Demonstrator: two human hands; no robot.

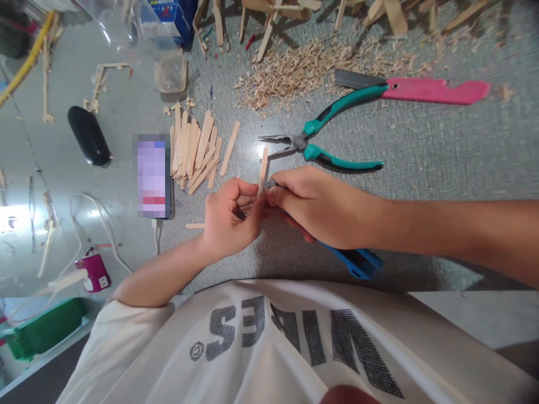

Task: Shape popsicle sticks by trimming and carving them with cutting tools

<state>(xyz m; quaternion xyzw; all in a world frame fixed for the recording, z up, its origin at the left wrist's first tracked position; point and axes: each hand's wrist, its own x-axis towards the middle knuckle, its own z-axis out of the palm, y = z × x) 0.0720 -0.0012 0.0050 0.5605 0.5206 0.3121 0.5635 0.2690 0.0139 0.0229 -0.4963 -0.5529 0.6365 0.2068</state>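
- Over the grey table [442, 163], both hands meet close to the person's chest.
- Left hand [229, 219]: fingers curled, pinching the lower end of a wooden stick [263, 168], which stands nearly upright between the two hands.
- Right hand [315, 205]: closed around a blue-handled tool [357, 261]; handle pokes out below the wrist, tool tip touches the stick near the left fingers. Tip mostly hidden, can't tell what kind of tool.
- Teal pliers [324, 143] lie on the table just beyond the hands, jaws pointing left, tip near the top of the stick.
- Pile of sticks [196, 148] left of the pliers, one loose stick beside it.
- Phone [154, 177] next to the pile, cable plugged in.
- Pink-handled blade [421, 90] further back, by a heap of wood shavings [303, 70].
- Black oval object [89, 136] far left, well apart.
- White shirt [273, 348] with dark print fills the bottom.
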